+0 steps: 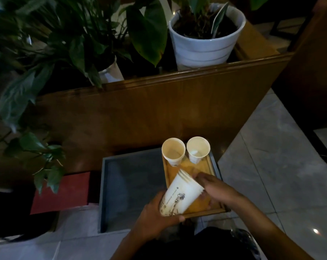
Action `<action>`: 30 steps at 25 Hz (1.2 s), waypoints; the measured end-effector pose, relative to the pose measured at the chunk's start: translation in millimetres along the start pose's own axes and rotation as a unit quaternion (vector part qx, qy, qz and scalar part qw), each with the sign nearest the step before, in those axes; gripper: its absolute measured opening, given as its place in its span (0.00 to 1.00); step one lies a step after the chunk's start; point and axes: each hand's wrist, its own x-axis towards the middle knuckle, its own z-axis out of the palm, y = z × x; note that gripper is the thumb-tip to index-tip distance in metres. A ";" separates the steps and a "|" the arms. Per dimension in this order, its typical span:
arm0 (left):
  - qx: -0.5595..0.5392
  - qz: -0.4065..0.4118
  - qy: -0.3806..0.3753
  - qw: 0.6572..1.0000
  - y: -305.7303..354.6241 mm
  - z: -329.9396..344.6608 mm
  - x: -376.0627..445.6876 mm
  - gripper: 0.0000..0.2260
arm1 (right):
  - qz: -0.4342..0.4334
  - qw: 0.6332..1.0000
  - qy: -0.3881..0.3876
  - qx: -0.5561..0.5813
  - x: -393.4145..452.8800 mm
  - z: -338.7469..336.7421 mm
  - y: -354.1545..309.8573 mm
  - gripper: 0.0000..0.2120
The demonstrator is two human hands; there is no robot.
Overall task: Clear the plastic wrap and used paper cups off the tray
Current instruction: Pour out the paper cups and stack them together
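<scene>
A small wooden tray (pixel 207 167) rests on the right side of a grey box. Two white paper cups stand upright at its far end, the left cup (pixel 173 152) and the right cup (pixel 198 149). My left hand (pixel 155 216) grips the base of a tilted stack of nested paper cups (pixel 179 196) with a dark print. My right hand (pixel 218 188) holds the stack near its rims, over the near half of the tray. No plastic wrap is visible.
The grey box (pixel 128 184) sits on a tiled floor (pixel 280 175) against a wooden planter wall (pixel 140 113). A red box (pixel 61 194) lies to its left. A white plant pot (pixel 205 45) and leafy plants (pixel 65 34) stand above.
</scene>
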 end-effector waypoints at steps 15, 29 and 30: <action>0.130 -0.030 0.050 0.990 -36.3 -9.7 18.7 0.35 | -0.260 0.912 0.126 -0.290 -58.2 -90.4 -97.7 0.41; 0.308 -0.222 -0.006 0.925 -153.8 -7.4 -1.4 0.36 | -0.254 0.815 0.143 -0.501 10.2 -103.5 -118.6 0.47; 0.307 -0.224 -0.022 0.925 -153.4 -9.3 -0.1 0.36 | -0.251 0.814 0.137 -0.505 14.8 -102.3 -116.3 0.47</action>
